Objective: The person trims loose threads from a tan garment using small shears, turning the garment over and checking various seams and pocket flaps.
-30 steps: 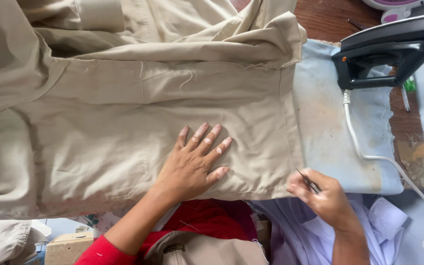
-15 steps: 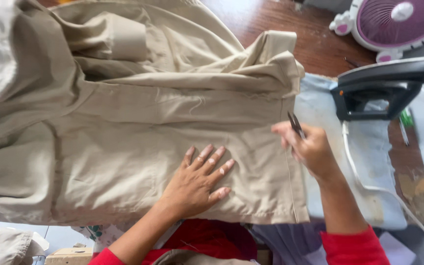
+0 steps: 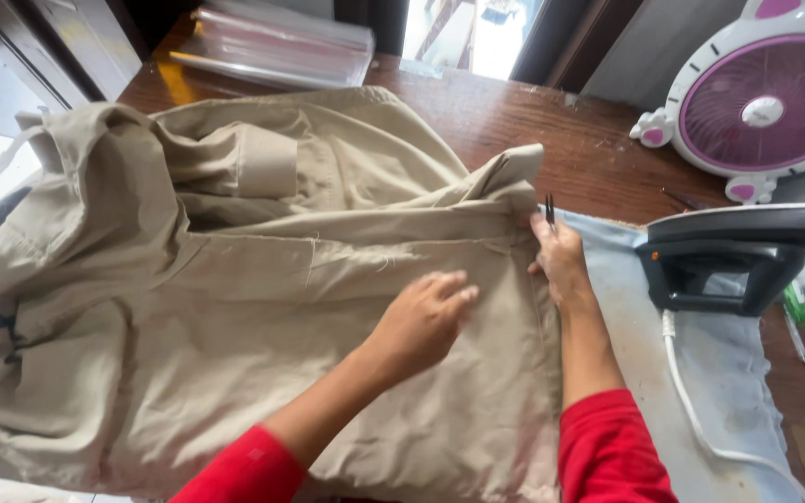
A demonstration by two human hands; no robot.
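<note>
Pinching small dark snips (image 3: pixel 550 210), the right hand (image 3: pixel 561 265) is working the beige garment (image 3: pixel 235 307) at its edge; the left hand (image 3: pixel 421 321), open, is pressing cloth flat beside it—keeping fabric taut helps.

A dark brown wooden bench (image 3: pixel 533 121) with a worn, scuffed top fills the upper part of the view. At its far edge, bright daylight comes through a narrow opening (image 3: pixel 463 33) between dark frames. A grey wall (image 3: pixel 645 56) rises at the upper right, behind a round white table fan with a purple grille (image 3: pixel 761 107). A stack of clear plastic sheets (image 3: pixel 277 47) lies at the back left.
</note>
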